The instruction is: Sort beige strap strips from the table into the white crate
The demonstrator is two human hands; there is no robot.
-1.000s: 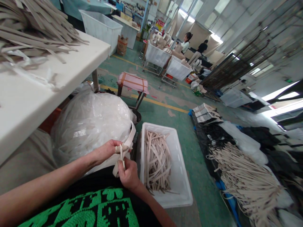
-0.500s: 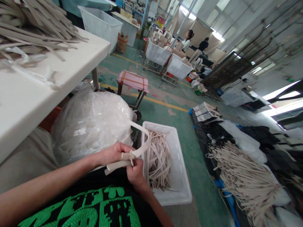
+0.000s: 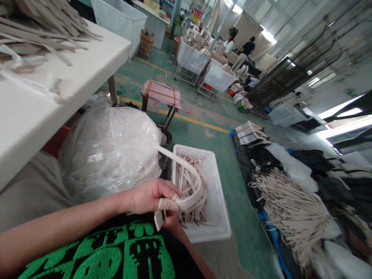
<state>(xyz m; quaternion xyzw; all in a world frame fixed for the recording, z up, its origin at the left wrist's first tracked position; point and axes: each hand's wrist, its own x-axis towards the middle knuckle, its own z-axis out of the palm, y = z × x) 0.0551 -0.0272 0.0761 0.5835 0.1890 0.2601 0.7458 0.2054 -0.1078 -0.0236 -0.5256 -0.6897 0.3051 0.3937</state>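
Beside a white table [image 3: 97,62], a person in a black shirt [image 3: 124,248] with green lettering is holding a pale flat strap [image 3: 198,186] low in front of the body, at the near side of an open white tub [image 3: 219,217]. The left hand [image 3: 157,192] is pinching the strap, a short end of it poking out below the fingers. The right hand [image 3: 172,220] is sitting just underneath, mostly hidden, leaving me unable to tell whether it is gripping anything. From the left fingers the strap is curving over the tub and running back to the side of a big clear plastic bag [image 3: 113,143], and I am not making out whether it is coming from inside or merely touching. Loose beige strips [image 3: 186,182] are lying tangled in the tub. More strips are spreading in a heap [image 3: 49,23] on the tabletop, a pink-topped stool [image 3: 161,93] is standing beyond the bag, and a thick beige bundle [image 3: 290,209] is lying off to the right, while two people [image 3: 229,40] are showing farther back, near white wheeled bins [image 3: 192,58]
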